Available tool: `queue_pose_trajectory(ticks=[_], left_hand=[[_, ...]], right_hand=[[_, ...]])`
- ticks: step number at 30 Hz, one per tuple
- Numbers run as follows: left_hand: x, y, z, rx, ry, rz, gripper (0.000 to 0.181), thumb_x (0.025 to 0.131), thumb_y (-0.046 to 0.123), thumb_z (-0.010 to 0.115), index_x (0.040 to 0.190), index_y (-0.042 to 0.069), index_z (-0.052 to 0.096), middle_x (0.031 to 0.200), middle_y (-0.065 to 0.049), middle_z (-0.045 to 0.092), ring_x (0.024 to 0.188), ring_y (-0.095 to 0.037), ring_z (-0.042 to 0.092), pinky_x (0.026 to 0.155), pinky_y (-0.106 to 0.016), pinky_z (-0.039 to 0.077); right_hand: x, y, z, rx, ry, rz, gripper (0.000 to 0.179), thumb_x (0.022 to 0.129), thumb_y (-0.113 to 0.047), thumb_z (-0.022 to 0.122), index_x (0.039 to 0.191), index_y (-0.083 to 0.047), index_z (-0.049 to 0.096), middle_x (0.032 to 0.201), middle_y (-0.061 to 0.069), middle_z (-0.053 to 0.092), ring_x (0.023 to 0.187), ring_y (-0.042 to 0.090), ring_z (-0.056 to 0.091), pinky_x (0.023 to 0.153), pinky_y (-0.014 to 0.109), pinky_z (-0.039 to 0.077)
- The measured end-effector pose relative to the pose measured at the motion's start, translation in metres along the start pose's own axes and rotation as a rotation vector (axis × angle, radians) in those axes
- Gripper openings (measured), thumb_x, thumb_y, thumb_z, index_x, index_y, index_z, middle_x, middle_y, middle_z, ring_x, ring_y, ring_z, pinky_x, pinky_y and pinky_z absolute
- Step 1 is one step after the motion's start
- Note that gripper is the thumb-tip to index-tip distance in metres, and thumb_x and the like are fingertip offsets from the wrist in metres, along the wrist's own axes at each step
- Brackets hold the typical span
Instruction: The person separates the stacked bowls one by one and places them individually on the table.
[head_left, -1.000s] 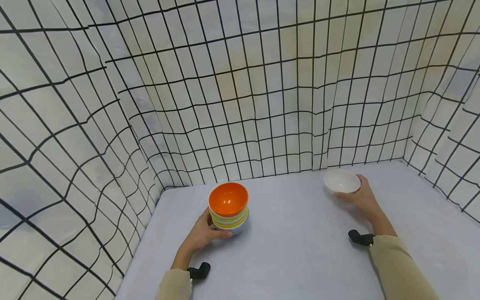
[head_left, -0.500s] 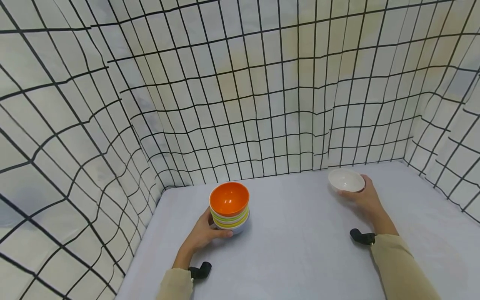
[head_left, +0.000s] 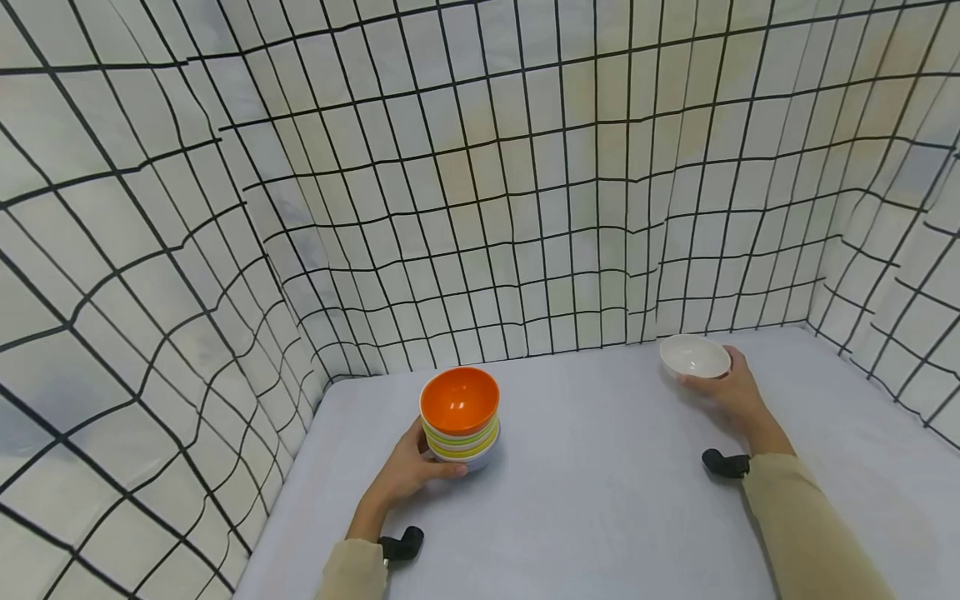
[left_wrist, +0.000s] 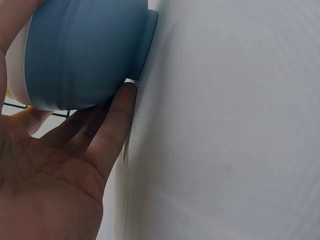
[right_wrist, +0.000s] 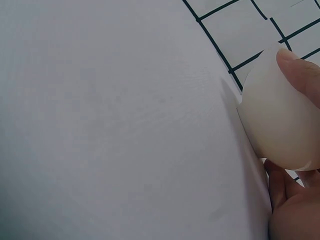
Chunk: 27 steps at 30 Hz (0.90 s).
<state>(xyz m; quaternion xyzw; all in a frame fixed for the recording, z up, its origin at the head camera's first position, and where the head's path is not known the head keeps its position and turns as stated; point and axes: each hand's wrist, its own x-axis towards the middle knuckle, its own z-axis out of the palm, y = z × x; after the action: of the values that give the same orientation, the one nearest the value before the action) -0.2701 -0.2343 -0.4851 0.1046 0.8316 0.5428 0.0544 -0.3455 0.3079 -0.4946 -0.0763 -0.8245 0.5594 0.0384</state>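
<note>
A stack of several bowls stands on the table toward the left, with an orange bowl [head_left: 460, 402] on top and yellow-green and white rims beneath it. At the bottom is a blue bowl [left_wrist: 87, 57], its foot against the table in the left wrist view. My left hand [head_left: 408, 472] holds the stack low on its near left side, thumb in front and fingers around the left. Far to the right, my right hand [head_left: 733, 390] grips a white bowl [head_left: 692, 357] by its right side. In the right wrist view the thumb lies on the white bowl's wall and fingers are beneath.
A pale cloth-like surface covers the table [head_left: 585, 467]. White walls with a black grid [head_left: 525, 208] enclose it at the back, left and right. The white bowl is close to the back wall. Each wrist wears a black device [head_left: 402, 543].
My right hand has shifted the white bowl slightly to the right and back. The left hand and the stack stay practically where they were.
</note>
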Motion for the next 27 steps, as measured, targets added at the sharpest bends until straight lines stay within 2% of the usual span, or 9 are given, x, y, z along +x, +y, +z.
queue_pose_trajectory(ticks=[11, 18, 27], left_hand=[[-0.001, 0.001, 0.0, -0.014, 0.005, -0.012, 0.091, 0.071, 0.028, 0.096, 0.146, 0.034, 0.045, 0.143, 0.007, 0.059, 0.139, -0.025, 0.053, 0.121, -0.059, 0.038], [-0.002, 0.001, -0.001, -0.015, 0.014, -0.013, 0.093, 0.07, 0.027, 0.096, 0.146, 0.035, 0.045, 0.143, 0.007, 0.059, 0.139, -0.025, 0.053, 0.12, -0.06, 0.038], [-0.001, 0.0, -0.001, -0.019, 0.003, -0.004, 0.094, 0.07, 0.027, 0.096, 0.147, 0.037, 0.043, 0.143, 0.008, 0.059, 0.14, -0.025, 0.053, 0.121, -0.06, 0.037]], right_hand=[[0.017, 0.001, -0.004, -0.002, 0.01, 0.046, 0.133, 0.079, -0.043, 0.088, 0.163, -0.006, -0.009, 0.168, 0.031, 0.009, 0.152, 0.054, 0.018, 0.124, 0.068, 0.023], [0.024, 0.001, -0.006, 0.006, 0.029, 0.058, 0.132, 0.079, -0.043, 0.088, 0.163, -0.008, -0.007, 0.168, 0.03, 0.009, 0.152, 0.053, 0.018, 0.124, 0.068, 0.023], [0.031, 0.002, -0.008, 0.023, 0.034, 0.087, 0.132, 0.081, -0.044, 0.086, 0.163, -0.009, -0.012, 0.169, 0.029, 0.005, 0.154, 0.053, 0.015, 0.125, 0.067, 0.021]])
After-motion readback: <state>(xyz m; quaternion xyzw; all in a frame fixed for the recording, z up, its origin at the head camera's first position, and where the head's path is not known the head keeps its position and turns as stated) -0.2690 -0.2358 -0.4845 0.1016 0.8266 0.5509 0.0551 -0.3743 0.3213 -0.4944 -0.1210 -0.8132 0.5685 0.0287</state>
